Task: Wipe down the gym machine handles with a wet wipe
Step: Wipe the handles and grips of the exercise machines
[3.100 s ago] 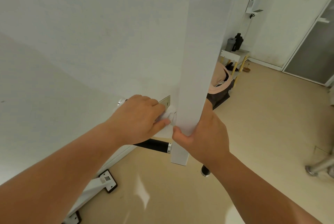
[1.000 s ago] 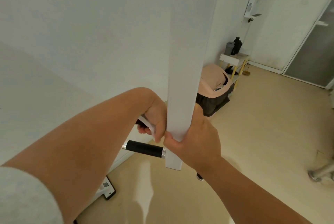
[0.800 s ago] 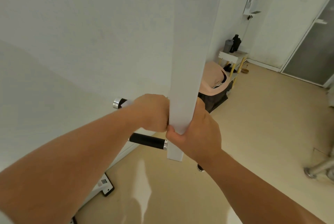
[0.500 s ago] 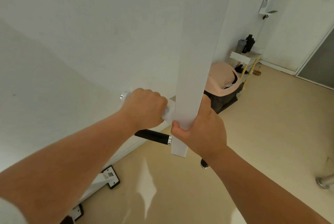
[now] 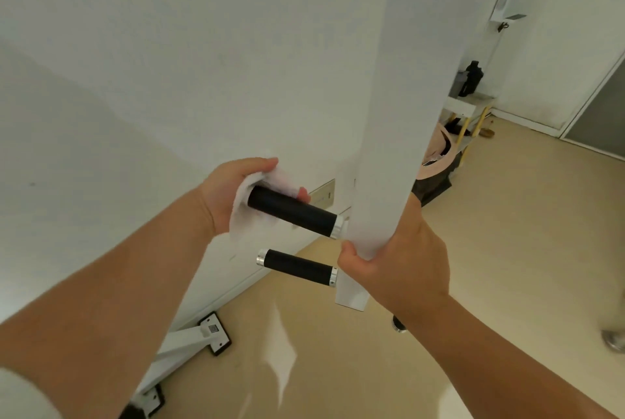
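Left hand: we are curling our left hand (image 5: 233,195) round the outer end of the upper handle (image 5: 294,212), fingers (image 5: 302,195) closed over the wet wipe (image 5: 247,215).
Right hand: we are clamping our right hand (image 5: 402,259) on the white post (image 5: 399,114), thumb on its near edge; the other fingers are hidden behind it.
Wet wipe: it is sitting inside the left fingers, wrapped over the handle's end, with a loose flap hanging below the palm.
Bare grip: the black stretch is running from the left fingers towards the right thumb at the post.
Lower handle (image 5: 297,266): it is lying just below the left fingers, apart from the wipe.
Handling: we are judging the wipe thin, limp and damp, likely to bunch or slide off; the handle looks stiff, fixed and slightly grippy.
Hold: we are favouring a full wrap round the grip, with the wipe spread flat under the fingers.
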